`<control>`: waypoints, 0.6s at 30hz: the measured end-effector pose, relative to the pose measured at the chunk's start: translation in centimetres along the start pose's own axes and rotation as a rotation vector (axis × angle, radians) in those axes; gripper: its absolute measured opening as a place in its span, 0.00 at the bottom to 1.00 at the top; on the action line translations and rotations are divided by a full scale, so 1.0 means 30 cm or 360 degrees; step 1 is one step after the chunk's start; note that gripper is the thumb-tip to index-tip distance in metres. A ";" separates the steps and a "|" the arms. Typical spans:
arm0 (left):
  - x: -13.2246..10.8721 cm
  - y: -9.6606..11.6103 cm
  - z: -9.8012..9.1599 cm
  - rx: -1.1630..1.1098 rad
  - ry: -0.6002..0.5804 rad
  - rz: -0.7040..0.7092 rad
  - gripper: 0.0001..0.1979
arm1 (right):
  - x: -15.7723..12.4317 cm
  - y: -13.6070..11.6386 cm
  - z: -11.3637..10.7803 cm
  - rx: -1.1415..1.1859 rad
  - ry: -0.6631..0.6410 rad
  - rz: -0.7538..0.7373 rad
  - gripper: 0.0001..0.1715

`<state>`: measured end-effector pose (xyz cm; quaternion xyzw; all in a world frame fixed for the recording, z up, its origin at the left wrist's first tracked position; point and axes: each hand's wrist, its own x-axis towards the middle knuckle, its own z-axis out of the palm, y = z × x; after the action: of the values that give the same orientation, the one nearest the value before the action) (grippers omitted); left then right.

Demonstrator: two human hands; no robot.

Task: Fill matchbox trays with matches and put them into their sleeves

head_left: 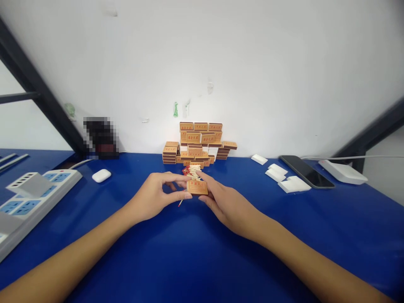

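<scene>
Between my two hands is a matchbox (197, 187), its printed orange face turned up toward me. My left hand (154, 194) pinches its left end between thumb and fingers. At the right end, the thumb and fingers of my right hand (225, 201) close on the box as well. A heap of loose matches (193, 171) with red heads lies just behind it, and one match (180, 203) lies apart by my left thumb. Behind the heap, against the wall, rises a stepped stack of matchboxes (201, 136).
Several white matchbox trays (293, 185) lie to the right, by a dark phone (306, 171) and a white flat device (343, 172). On the left are a white earbud case (101, 175) and a power strip (41, 204) with a plugged-in charger (30, 185). Black metal bars slant along both sides.
</scene>
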<state>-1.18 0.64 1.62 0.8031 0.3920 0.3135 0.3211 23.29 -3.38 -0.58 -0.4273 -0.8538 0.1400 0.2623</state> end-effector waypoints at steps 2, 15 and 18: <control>-0.001 0.002 0.002 0.0027 -0.0002 0.0010 0.19 | 0.002 -0.003 0.001 0.0010 -0.0004 0.0010 0.37; 0.209 -0.206 -0.273 0.0449 0.0655 -0.0200 0.36 | 0.024 0.065 -0.065 -0.0162 0.0258 0.0105 0.28; 0.273 -0.226 -0.281 0.0519 0.0623 -0.0204 0.34 | 0.028 0.083 -0.070 -0.0220 0.0262 0.0118 0.25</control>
<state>-6.39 13.04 3.56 0.7417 0.5422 0.3747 0.1247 25.68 -1.20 0.27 -0.4857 -0.8206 0.0549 0.2961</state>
